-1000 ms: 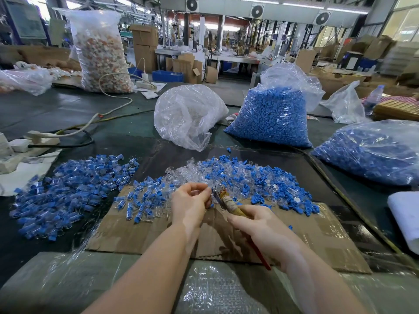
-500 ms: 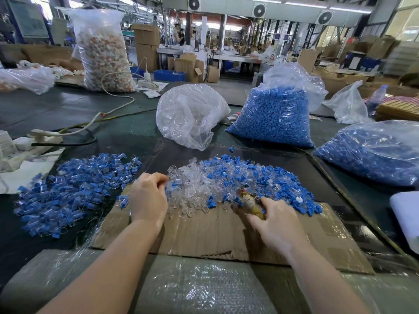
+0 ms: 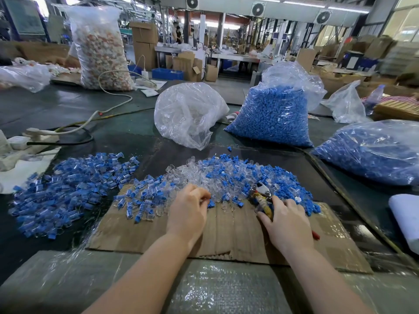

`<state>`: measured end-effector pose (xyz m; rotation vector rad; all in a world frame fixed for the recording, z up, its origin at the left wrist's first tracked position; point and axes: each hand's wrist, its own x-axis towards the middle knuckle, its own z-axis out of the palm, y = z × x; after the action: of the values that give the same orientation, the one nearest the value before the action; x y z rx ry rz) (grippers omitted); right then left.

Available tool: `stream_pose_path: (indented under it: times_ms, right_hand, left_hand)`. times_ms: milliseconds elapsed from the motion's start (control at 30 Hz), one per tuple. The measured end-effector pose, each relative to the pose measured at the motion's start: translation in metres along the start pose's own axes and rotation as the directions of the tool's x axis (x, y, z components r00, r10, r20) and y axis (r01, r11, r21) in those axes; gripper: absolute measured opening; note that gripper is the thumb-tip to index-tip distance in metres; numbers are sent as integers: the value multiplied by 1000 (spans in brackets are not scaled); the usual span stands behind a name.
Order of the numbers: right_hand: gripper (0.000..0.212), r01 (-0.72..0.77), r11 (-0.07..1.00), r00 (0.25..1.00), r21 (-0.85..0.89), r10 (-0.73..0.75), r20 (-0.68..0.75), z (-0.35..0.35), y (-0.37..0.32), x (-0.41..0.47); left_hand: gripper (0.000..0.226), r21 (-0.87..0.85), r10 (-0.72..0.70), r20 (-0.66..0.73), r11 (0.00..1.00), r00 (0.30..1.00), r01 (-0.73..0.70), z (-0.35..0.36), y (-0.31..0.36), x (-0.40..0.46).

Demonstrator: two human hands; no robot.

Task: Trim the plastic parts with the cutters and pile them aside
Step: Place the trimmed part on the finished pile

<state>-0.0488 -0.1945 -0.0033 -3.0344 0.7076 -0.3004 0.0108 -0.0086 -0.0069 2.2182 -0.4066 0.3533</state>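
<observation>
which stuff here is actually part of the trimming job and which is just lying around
In the job:
cutters in the right hand
left hand picking at the middle heap
pile at left
cardboard sheet

Lying about:
orange-and-white sack
white cable
blue sack
white roll

A cardboard sheet [image 3: 226, 236] lies on the desk [image 3: 56, 114] at lower centre of the frame. Along its far edge spreads a heap of plastic parts [image 3: 226, 175]; a second pile of parts [image 3: 68, 189] lies to its left, partly off the sheet. The left hand [image 3: 186, 214] rests at the heap's near edge, the right hand [image 3: 288, 223] to its right, holding the cutters [image 3: 263, 196]. Behind the heap stand a slack bag [image 3: 188, 114] at centre and a full bag [image 3: 274, 114] to its right; another bag [image 3: 374, 152] lies at far right. A tall sack [image 3: 102, 48] stands at upper left.
</observation>
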Motion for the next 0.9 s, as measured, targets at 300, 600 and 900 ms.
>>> stream_pose_path:
  times_ms: [300,600,900]
  right_hand:
    - [46,116,993,982,-16,-117,-151,-4,-15,-6]
    - [29,201,980,978,-1,-201,-61,4,-45,-4]
    - [18,117,988,969,96,-92,-230,12,-49,-18]
  left_hand:
    - [39,104,195,176,971,965,-216,32,14,-9]
    - [18,27,150,148,987,977,-156,31,8,-12]
    - [18,-36,102,88,994,991,-99,29,7,-14]
